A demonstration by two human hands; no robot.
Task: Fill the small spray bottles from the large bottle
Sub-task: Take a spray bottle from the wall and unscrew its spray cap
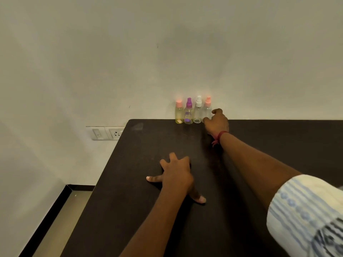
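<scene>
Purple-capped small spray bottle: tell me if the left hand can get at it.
Probably yes. The left hand lies flat, empty; bare dark table lies between it and the purple-capped small spray bottle, though neighbouring bottles crowd both sides.

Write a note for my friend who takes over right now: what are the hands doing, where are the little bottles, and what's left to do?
Left hand: flat on the dark table, fingers spread, holding nothing.
Right hand: reaching the rightmost bottle, fingers around it; grip unclear.
Four small spray bottles stand in a row at the table's far edge by the wall, caps on.
The leftmost bottle looks yellowish; fill levels hard to judge.
No large bottle in view: find it, then uncap and fill.
</scene>
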